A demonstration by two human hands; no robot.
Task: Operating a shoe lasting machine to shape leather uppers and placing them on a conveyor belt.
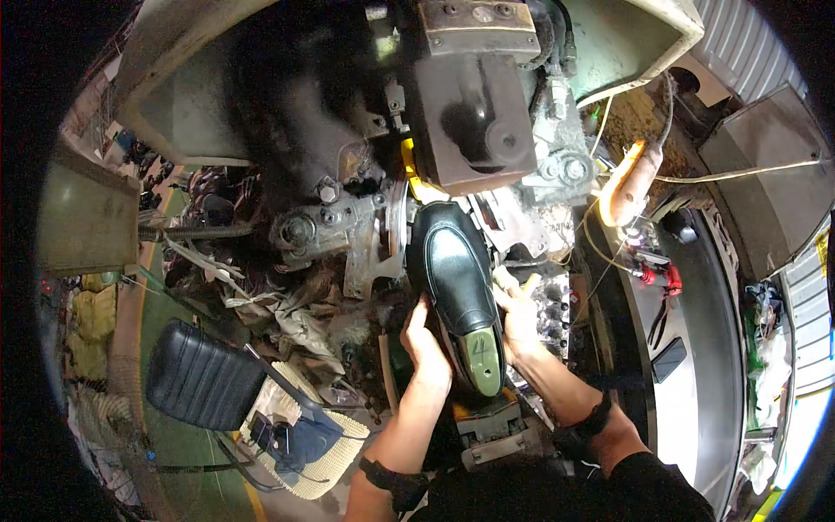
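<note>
A black leather shoe on a green shoe last lies between my hands, its toe pointing away from me under the machine head. My left hand wraps the shoe's left side near the heel, fingers partly hidden beneath it. My right hand grips the opposite side, with its fingertips partly hidden too. Metal plates of the machine flank the toe, and a yellow lit part sits just beyond it. Whether the toe touches the machine I cannot tell.
A lit work lamp hangs at the right, near a red-handled tool. Along the right runs a dark conveyor belt with a phone-like black object on its edge. At left stands a black-backed chair with cloth on its seat.
</note>
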